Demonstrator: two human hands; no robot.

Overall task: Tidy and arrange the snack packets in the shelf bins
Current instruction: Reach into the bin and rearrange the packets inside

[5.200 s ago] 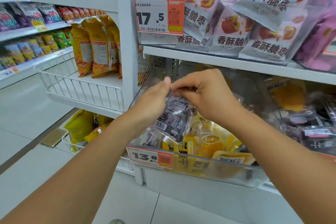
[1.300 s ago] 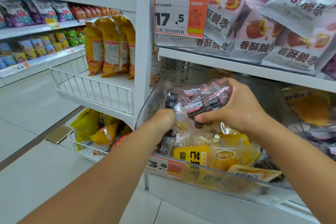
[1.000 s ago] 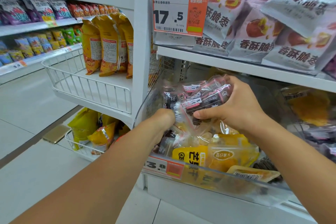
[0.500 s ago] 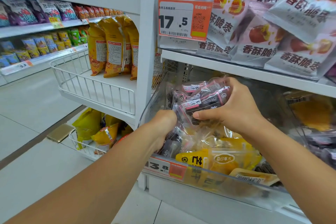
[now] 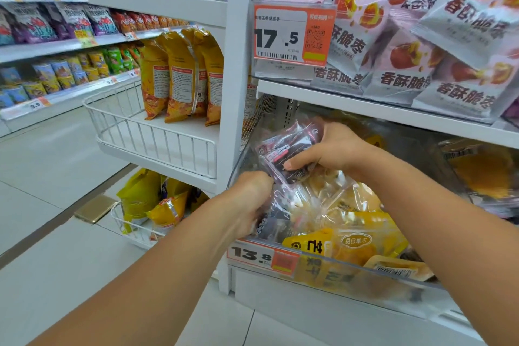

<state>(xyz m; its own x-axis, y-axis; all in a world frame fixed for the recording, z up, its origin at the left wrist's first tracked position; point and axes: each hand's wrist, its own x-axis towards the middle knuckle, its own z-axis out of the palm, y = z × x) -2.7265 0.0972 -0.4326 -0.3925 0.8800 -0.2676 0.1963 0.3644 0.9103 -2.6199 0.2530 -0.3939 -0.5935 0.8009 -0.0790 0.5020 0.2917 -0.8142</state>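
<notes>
Off to the left of the hands there's a white wire basket [image 5: 157, 137] with tall orange-yellow snack bags [image 5: 179, 76] standing in it. The left hand [image 5: 247, 199] is dug into the clear plastic shelf bin [image 5: 351, 275], fingers curled around a see-through packet with dark contents [image 5: 273, 222]. Just above and right of it, the right hand [image 5: 331, 149] grips a bundle of small dark purple clear-wrapped snack packets [image 5: 286, 149], held over the yellow mango packets [image 5: 345, 244] in the bin.
</notes>
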